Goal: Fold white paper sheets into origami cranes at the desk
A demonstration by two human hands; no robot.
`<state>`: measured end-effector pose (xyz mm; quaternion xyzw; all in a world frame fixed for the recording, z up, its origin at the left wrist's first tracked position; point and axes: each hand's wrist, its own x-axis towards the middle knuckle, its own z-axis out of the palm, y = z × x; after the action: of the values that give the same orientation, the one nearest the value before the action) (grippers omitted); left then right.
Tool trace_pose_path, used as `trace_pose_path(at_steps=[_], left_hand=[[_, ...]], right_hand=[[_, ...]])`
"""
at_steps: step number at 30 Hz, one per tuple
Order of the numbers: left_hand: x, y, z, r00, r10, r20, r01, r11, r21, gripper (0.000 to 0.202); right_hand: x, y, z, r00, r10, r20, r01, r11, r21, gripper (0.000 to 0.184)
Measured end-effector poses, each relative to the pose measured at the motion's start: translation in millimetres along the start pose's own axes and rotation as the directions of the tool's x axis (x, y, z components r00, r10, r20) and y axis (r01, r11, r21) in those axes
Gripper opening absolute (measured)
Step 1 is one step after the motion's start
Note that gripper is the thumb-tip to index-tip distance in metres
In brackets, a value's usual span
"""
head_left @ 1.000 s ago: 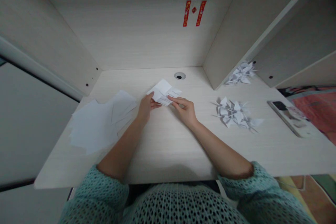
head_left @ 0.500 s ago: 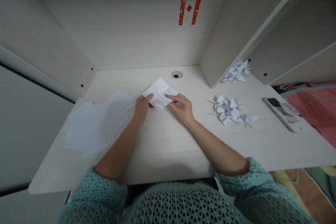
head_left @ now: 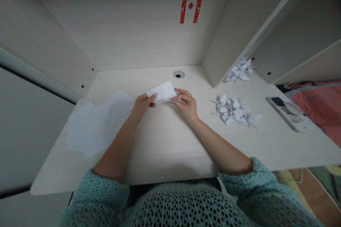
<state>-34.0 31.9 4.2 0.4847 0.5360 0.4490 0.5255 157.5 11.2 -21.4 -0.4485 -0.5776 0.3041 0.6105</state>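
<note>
- Since the earlier frame, the folded paper (head_left: pixel 162 96) has closed into a flatter, narrower shape at frame centre.
- The left hand (head_left: pixel 142 103) pinches its left corner and the right hand (head_left: pixel 186 104) pinches its right edge, just above the desk (head_left: pixel 170 149).
- It looks only partly folded: finished paper cranes (head_left: pixel 234 110) lie to the right, blank sheets (head_left: pixel 98 124) to the left.
</note>
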Motion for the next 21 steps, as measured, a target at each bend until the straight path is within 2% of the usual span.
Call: trace_pose_path(at_steps=[5, 10, 12, 14, 17, 19, 21], left_hand=[[0, -1, 2.8, 0.999, -0.047, -0.022, 0.043, 0.987, -0.154, 0.045], [0, -1, 3.9, 0.992, -0.113, -0.059, 0.096, 0.967, -0.235, 0.037], [-1, -1, 3.4, 0.988, -0.142, -0.067, 0.121, 0.961, -0.249, 0.034], [-2, 0, 3.2, 0.989, -0.145, -0.029, 0.132, 0.955, -0.265, 0.032], [-6, 5, 3.9, 0.993, -0.093, 0.067, 0.107, 0.964, -0.244, 0.048], [-9, 8, 4.6, 0.997, -0.033, 0.074, 0.046, 0.980, -0.193, 0.061], [-11, 11, 5.0, 0.994, 0.054, 0.095, -0.044, 0.994, -0.099, 0.061]], right_hand=[[0, 3, 1, 0.999, 0.046, 0.016, -0.047, 0.996, 0.078, 0.010], [0, 8, 6, 0.978, 0.208, 0.028, -0.206, 0.930, 0.306, 0.014], [1, 6, 8, 0.961, 0.274, 0.023, -0.266, 0.906, 0.329, 0.015], [1, 2, 8, 0.940, 0.340, 0.004, -0.323, 0.891, 0.319, 0.017], [1, -2, 6, 0.914, 0.405, -0.008, -0.386, 0.878, 0.283, 0.020], [1, -3, 5, 0.906, 0.422, -0.018, -0.402, 0.875, 0.269, 0.024], [2, -3, 4, 0.900, 0.435, -0.025, -0.413, 0.869, 0.272, 0.028]])
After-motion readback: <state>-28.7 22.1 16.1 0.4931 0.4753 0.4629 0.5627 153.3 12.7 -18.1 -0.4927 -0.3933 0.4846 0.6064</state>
